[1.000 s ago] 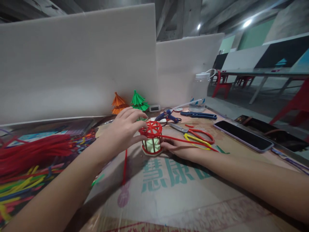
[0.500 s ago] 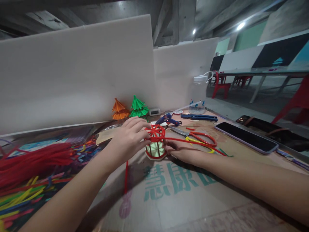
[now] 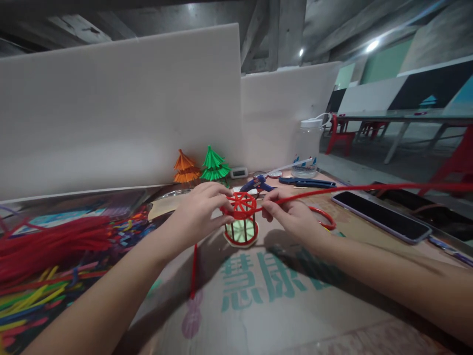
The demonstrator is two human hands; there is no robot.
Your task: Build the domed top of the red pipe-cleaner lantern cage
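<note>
A small cage-like frame [image 3: 241,231] stands on the cardboard in the middle, with a spoked red top, dark upright sticks and a pale round base edged in red. My left hand [image 3: 203,209] grips its red top rim from the left, fingertips partly hidden behind it. Just right of the top, my right hand [image 3: 284,212] pinches a red pipe cleaner [image 3: 354,189]. That strand runs from the rim through my fingers and off toward the right edge. Behind my right hand, orange-handled scissors [image 3: 327,217] are mostly hidden.
Bundles of red pipe cleaners [image 3: 55,241] and many coloured pieces lie at left. Behind stand an orange paper-like tree [image 3: 185,167], a green one [image 3: 215,165], a blue glue gun [image 3: 258,182] and a clear bottle [image 3: 307,148]. A phone [image 3: 380,217] lies at right.
My right hand has left the frame's lower side, risen, and taken hold of the red pipe cleaner, which now stretches up and right. My left hand stays at the top rim.
</note>
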